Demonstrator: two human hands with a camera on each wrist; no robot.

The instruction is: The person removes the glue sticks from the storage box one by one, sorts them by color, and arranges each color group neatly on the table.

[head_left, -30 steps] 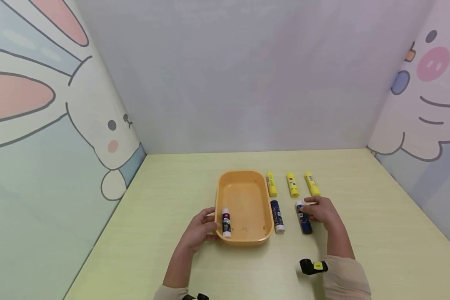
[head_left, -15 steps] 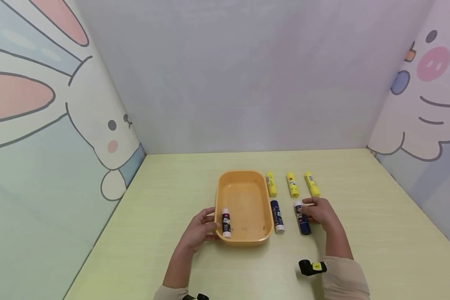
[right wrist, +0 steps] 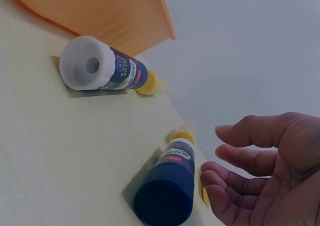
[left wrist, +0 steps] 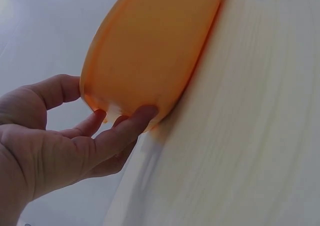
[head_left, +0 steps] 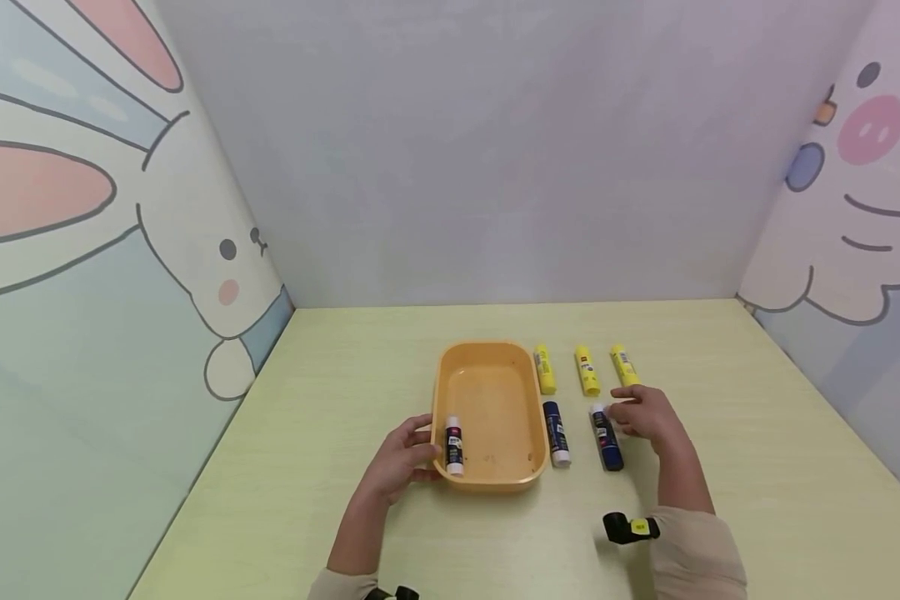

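Note:
My left hand (head_left: 399, 460) holds the near left side of an orange plastic tray (head_left: 487, 485), fingers against its outer wall (left wrist: 145, 51) and a fingertip at the rim. Inside the tray lies a navy glue stick with white ends (head_left: 453, 446). My right hand (head_left: 647, 414) hovers just right of another navy glue stick (head_left: 607, 439), which lies on the table, white end away from me. In the right wrist view the loosely bent fingers (right wrist: 235, 136) hold nothing. A third navy glue stick (head_left: 557, 435) lies beside the tray, also seen from its white end (right wrist: 102, 65).
Behind the navy sticks, three yellow glue sticks lie in a row: one by the tray (head_left: 545, 370), a middle one (head_left: 587, 372) and one beyond my right hand (head_left: 624, 365). A pale table (head_left: 352, 358) meets a grey back wall (head_left: 480, 167), with cartoon-printed side walls.
My right hand has come off the navy glue stick, moving slightly right and away from me. That stick had shifted a little leftward before. The left hand and tray stay in place.

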